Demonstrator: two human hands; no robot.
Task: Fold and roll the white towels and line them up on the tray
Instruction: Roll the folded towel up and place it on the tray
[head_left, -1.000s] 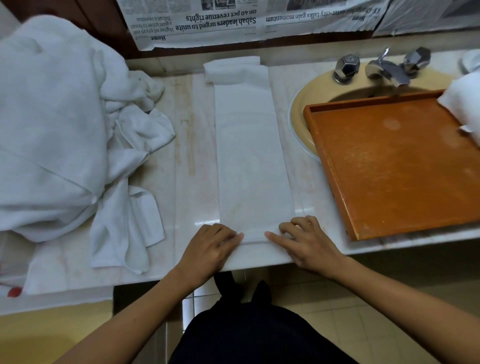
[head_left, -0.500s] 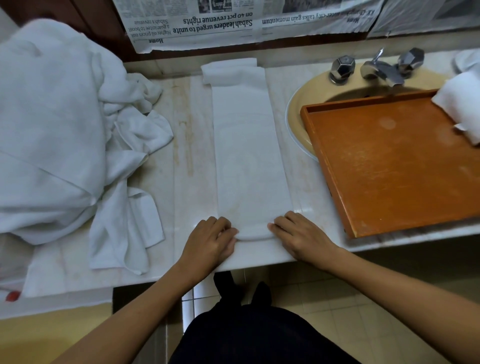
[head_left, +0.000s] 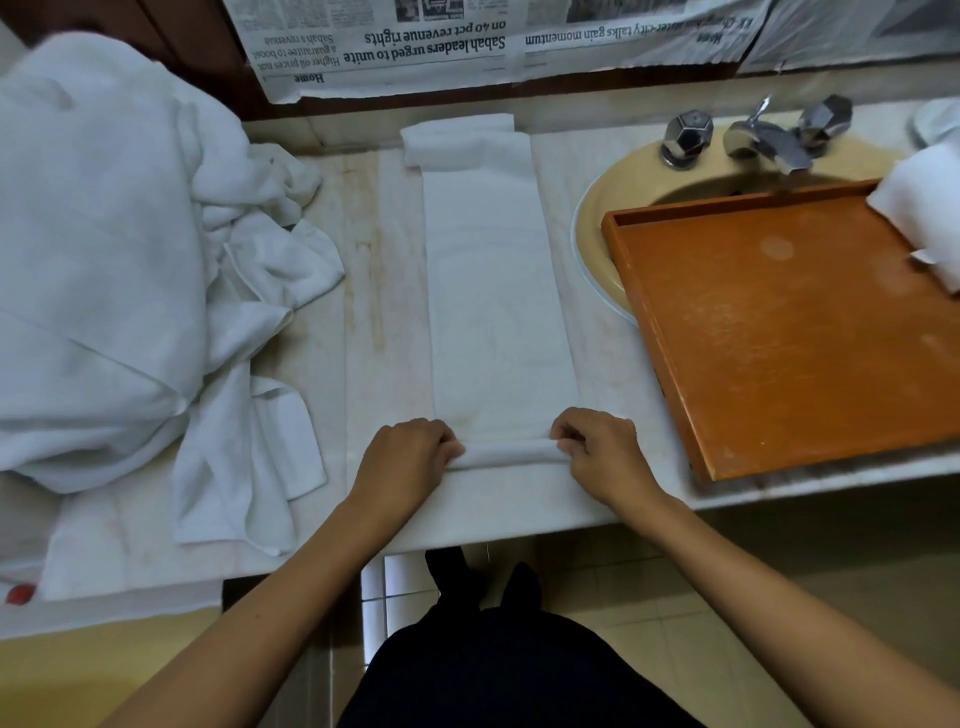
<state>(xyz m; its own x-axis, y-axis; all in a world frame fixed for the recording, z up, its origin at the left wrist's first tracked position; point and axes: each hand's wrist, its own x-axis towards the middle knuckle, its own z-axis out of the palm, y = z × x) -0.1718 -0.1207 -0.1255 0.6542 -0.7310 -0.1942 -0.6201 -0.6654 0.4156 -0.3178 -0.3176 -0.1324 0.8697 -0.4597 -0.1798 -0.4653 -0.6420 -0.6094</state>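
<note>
One long folded towel (head_left: 498, 291) lies on the counter (head_left: 384, 260) between one heap of loose towels (head_left: 104, 260) and one tray (head_left: 779, 338), which carries what may be one rolled towel (head_left: 930, 208). The left hand (head_left: 405, 457) and right hand (head_left: 602, 452) pinch its near end with curled fingers, now a tighter roll than half a second ago

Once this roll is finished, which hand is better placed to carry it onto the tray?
Probably the right hand: it pinches the right end of the folded towel, on the side where the orange tray sits. The left hand grips the far end, beside the towel pile.
</note>
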